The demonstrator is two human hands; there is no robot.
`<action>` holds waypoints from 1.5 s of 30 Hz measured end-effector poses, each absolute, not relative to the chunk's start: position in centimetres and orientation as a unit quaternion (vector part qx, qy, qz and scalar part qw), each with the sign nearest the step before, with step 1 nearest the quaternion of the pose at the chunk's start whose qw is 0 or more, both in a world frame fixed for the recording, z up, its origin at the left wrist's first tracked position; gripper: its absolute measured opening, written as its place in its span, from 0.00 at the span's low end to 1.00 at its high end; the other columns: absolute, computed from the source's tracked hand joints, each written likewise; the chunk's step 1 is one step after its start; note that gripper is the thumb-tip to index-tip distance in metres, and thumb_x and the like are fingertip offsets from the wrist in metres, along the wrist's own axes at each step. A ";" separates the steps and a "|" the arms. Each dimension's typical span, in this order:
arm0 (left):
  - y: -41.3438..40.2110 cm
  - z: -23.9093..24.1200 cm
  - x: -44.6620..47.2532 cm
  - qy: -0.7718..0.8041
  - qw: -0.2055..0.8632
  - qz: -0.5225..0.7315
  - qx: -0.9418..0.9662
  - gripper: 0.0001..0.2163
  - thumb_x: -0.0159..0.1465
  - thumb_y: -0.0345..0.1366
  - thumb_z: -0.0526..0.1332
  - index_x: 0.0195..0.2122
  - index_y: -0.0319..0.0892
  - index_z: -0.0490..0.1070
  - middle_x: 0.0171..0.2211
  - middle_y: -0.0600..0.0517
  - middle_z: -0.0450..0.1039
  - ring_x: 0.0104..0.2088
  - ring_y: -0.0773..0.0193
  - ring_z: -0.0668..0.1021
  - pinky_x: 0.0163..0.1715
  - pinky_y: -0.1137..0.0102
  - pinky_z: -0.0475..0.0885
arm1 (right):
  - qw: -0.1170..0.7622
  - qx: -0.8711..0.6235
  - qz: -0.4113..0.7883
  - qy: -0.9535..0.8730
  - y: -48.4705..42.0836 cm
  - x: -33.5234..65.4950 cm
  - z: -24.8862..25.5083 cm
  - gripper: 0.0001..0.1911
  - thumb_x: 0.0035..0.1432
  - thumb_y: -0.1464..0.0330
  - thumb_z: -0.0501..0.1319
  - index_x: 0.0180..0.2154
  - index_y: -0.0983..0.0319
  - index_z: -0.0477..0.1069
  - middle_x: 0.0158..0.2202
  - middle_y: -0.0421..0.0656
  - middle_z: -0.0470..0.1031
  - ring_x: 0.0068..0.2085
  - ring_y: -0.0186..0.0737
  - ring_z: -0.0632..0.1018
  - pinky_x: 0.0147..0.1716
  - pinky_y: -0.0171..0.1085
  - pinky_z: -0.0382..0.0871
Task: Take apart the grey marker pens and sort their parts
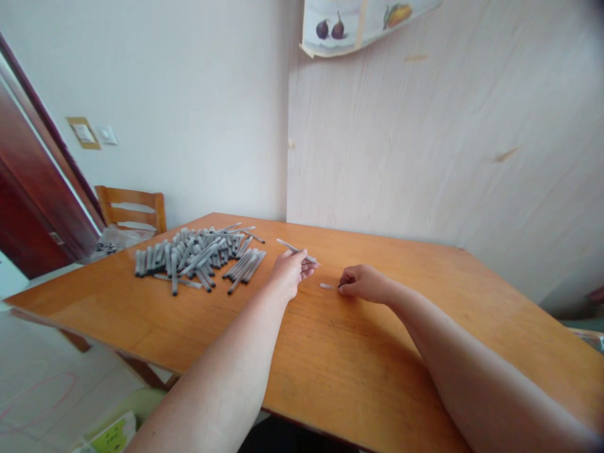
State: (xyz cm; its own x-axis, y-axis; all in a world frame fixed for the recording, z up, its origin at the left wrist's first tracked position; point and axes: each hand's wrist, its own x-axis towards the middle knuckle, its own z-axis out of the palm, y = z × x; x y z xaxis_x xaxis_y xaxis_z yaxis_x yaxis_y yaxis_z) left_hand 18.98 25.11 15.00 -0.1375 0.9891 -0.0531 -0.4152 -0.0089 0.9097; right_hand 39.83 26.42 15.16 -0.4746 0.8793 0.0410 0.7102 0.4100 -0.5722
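Over the middle of the table, my left hand (290, 272) is closed around a slim, translucent pen (287, 245). The pen slants from upper left to lower right, and its tip points towards my right hand. To the right, my right hand (361, 283) rests low at the tabletop with fingers pinched at the dark end of a short, pale pen cap (326, 286). Part of that end is hidden by the fingertips. Left of my left hand lies a small row of grey pens with black ends (245, 267), beside a large heaped pile of similar pens (193, 248).
The wooden table (330, 352) meets a pale wall (226, 113) at the back. A wooden chair (132, 207) with a clear plastic bag (113, 242) on it stands beyond the left edge. A fruit picture (349, 28) hangs above. Below left is a green-and-white item (113, 434).
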 end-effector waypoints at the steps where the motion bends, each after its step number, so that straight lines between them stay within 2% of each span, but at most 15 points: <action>1: 25.1 15.0 19.0 0.424 0.564 0.623 0.338 0.05 0.60 0.34 0.60 0.31 0.38 0.68 0.26 0.46 0.76 0.25 0.64 0.79 0.26 0.72 0.71 | 0.162 -0.474 0.255 -0.827 26.2 39.7 15.3 0.03 0.47 0.69 0.63 0.28 0.61 0.74 0.27 0.42 0.76 0.28 0.36 0.73 0.27 0.34 0.63; 7: 25.1 15.1 19.0 0.433 0.565 0.617 0.335 0.04 0.61 0.33 0.59 0.31 0.38 0.67 0.25 0.47 0.76 0.26 0.64 0.79 0.24 0.73 0.70 | 0.113 -0.434 0.274 -0.851 24.9 39.0 16.0 0.05 0.46 0.69 0.63 0.30 0.60 0.74 0.28 0.40 0.76 0.28 0.35 0.72 0.27 0.33 0.62; 11: 25.1 15.1 19.1 0.441 0.567 0.610 0.333 0.04 0.62 0.33 0.58 0.31 0.38 0.66 0.26 0.47 0.76 0.25 0.65 0.79 0.24 0.73 0.70 | 0.090 -0.440 0.275 -0.850 24.7 38.9 16.3 0.10 0.46 0.66 0.64 0.33 0.62 0.75 0.30 0.41 0.76 0.30 0.36 0.72 0.28 0.32 0.62; 14: 25.0 15.3 19.2 0.446 0.571 0.604 0.332 0.04 0.62 0.32 0.58 0.31 0.38 0.66 0.25 0.48 0.75 0.24 0.66 0.78 0.24 0.74 0.70 | 0.093 -0.447 0.273 -0.847 24.8 38.9 16.4 0.10 0.48 0.63 0.64 0.32 0.62 0.74 0.28 0.41 0.75 0.30 0.35 0.71 0.28 0.32 0.61; 18: 24.6 15.7 19.5 0.448 0.578 0.592 0.339 0.04 0.62 0.33 0.57 0.31 0.38 0.66 0.25 0.49 0.75 0.24 0.66 0.78 0.25 0.74 0.70 | 0.173 -0.470 0.245 -0.830 24.9 38.4 16.4 0.10 0.53 0.62 0.59 0.28 0.63 0.71 0.25 0.40 0.72 0.27 0.33 0.69 0.27 0.32 0.59; 22: 24.0 16.0 19.9 0.436 0.588 0.579 0.360 0.03 0.61 0.33 0.59 0.31 0.39 0.66 0.26 0.49 0.75 0.26 0.66 0.79 0.27 0.73 0.71 | 0.273 -0.458 0.215 -0.818 24.7 37.5 16.3 0.11 0.57 0.61 0.56 0.31 0.63 0.70 0.26 0.40 0.71 0.27 0.33 0.68 0.27 0.32 0.59; 26: 23.6 16.0 20.2 0.424 0.594 0.567 0.382 0.04 0.61 0.33 0.60 0.32 0.39 0.66 0.27 0.49 0.76 0.26 0.66 0.79 0.28 0.72 0.71 | 0.309 -0.453 0.192 -0.814 24.7 36.8 15.9 0.11 0.57 0.61 0.56 0.31 0.63 0.70 0.26 0.40 0.71 0.27 0.33 0.69 0.27 0.33 0.59; 35: 24.8 15.7 18.9 0.427 0.560 0.623 0.340 0.04 0.61 0.33 0.60 0.33 0.39 0.66 0.29 0.47 0.76 0.28 0.65 0.79 0.31 0.71 0.72 | 0.296 -0.463 0.181 -0.816 25.5 37.6 15.1 0.09 0.56 0.64 0.56 0.30 0.62 0.71 0.25 0.39 0.72 0.27 0.33 0.70 0.27 0.32 0.59; 45: 26.5 15.8 15.7 0.481 0.454 0.714 0.228 0.02 0.63 0.32 0.56 0.33 0.41 0.64 0.28 0.51 0.73 0.27 0.68 0.78 0.31 0.71 0.72 | 0.229 -0.490 0.180 -0.821 26.8 39.1 14.4 0.08 0.55 0.66 0.57 0.29 0.62 0.71 0.27 0.41 0.74 0.29 0.35 0.72 0.28 0.33 0.60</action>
